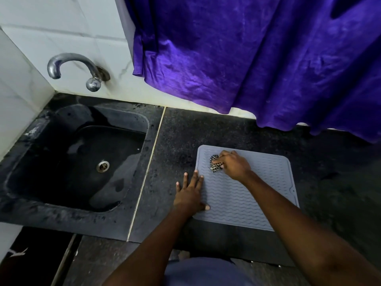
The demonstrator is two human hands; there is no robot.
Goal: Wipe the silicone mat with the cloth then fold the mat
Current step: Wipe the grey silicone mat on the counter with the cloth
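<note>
— Since the silicone mat (247, 199) is soft and could slide, what is the left hand (190, 191) doing?
— It lies flat on the left edge of the mat, partly on the dark counter (175, 141). The fingers are straight and spread, and it grabs nothing. I think it pushes down so the mat does not slide.
— And the right hand (234, 165)?
— Its fingers are curled round a small checked cloth (214, 165), bunched up like a ball. The hand presses the cloth onto the mat near the far left corner.
— Why bunch the cloth up?
— I guess a small ball is easy to hold and push hard with.
— Where is the mat?
— It lies flat on the counter, to the right of the black sink (78, 157) and in front of the purple curtain (268, 58). The wavy side faces up. No corner is lifted.
— So is this the wiping part or the folding part?
— The wiping part, I think. The cloth sits on the far left bit, and most of the mat lies bare nearer the person. Folding is not begun.
— What could go wrong?
— The mat could slip or wrinkle if the left hand lets go. The wavy lines could hide crumbs or drops too.
— Is the mat wet?
— I cannot tell. The sink looks wet, under the tap (72, 67).
</note>
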